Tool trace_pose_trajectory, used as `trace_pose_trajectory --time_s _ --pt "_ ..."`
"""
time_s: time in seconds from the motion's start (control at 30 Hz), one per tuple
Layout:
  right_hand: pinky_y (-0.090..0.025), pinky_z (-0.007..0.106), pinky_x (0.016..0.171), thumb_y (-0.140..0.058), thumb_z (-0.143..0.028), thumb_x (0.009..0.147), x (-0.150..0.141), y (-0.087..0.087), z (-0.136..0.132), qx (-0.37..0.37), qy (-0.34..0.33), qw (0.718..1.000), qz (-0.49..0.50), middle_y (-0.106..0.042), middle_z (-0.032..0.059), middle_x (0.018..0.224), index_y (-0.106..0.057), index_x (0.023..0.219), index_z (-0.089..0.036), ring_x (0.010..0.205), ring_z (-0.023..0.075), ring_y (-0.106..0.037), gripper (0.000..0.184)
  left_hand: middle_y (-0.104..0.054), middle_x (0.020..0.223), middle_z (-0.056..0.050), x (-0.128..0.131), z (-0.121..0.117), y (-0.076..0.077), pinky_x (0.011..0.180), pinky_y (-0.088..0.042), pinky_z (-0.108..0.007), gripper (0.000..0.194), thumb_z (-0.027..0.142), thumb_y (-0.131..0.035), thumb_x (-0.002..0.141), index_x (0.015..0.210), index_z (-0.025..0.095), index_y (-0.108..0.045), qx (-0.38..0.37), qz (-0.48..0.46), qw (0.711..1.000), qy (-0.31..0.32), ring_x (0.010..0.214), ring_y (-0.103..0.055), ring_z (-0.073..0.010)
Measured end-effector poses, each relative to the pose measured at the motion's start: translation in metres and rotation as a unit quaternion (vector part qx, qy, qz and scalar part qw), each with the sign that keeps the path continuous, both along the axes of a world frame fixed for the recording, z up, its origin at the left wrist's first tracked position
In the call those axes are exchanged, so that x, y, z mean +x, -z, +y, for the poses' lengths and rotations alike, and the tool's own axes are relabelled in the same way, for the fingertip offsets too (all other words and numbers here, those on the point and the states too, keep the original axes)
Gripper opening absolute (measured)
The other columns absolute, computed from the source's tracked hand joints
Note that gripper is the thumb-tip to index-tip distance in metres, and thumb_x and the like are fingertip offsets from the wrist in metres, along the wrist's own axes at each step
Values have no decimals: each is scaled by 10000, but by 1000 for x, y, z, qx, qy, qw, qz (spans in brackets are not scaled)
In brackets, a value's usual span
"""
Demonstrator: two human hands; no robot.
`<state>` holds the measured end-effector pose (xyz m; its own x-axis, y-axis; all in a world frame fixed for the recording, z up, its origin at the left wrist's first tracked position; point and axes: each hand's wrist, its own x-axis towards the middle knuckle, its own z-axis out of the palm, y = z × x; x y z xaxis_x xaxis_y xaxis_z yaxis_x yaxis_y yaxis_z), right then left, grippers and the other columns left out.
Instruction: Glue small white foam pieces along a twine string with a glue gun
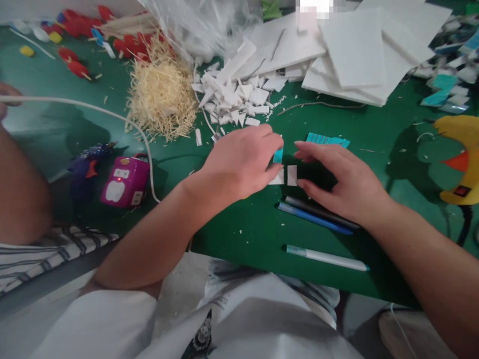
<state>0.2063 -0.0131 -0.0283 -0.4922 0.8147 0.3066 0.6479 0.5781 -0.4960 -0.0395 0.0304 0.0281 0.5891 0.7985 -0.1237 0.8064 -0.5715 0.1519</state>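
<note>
My left hand (247, 160) hovers low over the green table with its fingers curved and its thumb apart from the index finger. By those fingertips are a small teal strip (278, 155) and a white piece (277, 177), partly hidden by the hand. Facing it, my right hand (339, 177) holds nothing, thumb and fingers spread. Close to the right thumb tip lies a small white rectangle (292, 175). Behind the right fingers is a teal piece with dark stripes (325, 140). Below that hand lie a black pen (318, 211), a blue pen (314, 219) and a white pen (325, 258).
White foam scraps (239, 97) and foam sheets (354, 50) lie at the back, beside a straw-like bundle (162, 94). On the left are a magenta box (125, 182), a white cable (144, 134) and another person's arm (22, 189). A yellow glue gun (460, 159) is at right.
</note>
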Motion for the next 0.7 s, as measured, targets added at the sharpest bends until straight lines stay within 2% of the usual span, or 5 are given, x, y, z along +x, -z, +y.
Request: trace_pose_trajectory --time_s 0.17,0.27,0.43,0.6,0.7 --pt "-669 522 1010 -687 -277 1016 3 -2 0 16 56 998 23 -815 89 1296 -616 1573 -310 1086 286 -792 563 -759 1371 -130 -5 15 14 1161 -511 -497 456 237 -652 978 1429 190 -695 15 -58 997 50 1403 -618 -354" --pt "-677 508 1000 -692 -272 1012 4 -2 -1 8 65 997 31 -818 87 1296 -625 1564 -310 1082 280 -794 557 -765 1384 -130 -5 19 19 1196 -496 -503 506 217 -625 984 1487 189 -673 -1 -62 996 65 1418 -621 -341" --pt "-678 495 1005 -689 -261 1009 2 -3 -1 3 75 996 51 -824 79 1299 -652 1532 -296 1086 270 -793 525 -784 1344 -124 -4 22 27 1224 -477 -531 464 191 -588 1006 1456 187 -704 13 -80 994 77 1384 -667 -336" --pt "-680 497 993 -706 -257 1014 -1 -9 -3 36 99 991 76 -834 52 1282 -673 1492 -340 1077 266 -801 486 -796 1296 -111 -8 16 33 1216 -496 -524 451 233 -655 1004 1450 189 -703 36 -212 974 71 1326 -706 -327" --pt "-664 542 1027 -765 -290 993 0 -13 -5 81 74 993 51 -803 76 1364 -644 1523 -384 1179 314 -790 551 -808 1264 -59 -8 7 29 1179 -551 -470 516 294 -726 988 1499 249 -673 -23 -320 947 32 1254 -743 -283"
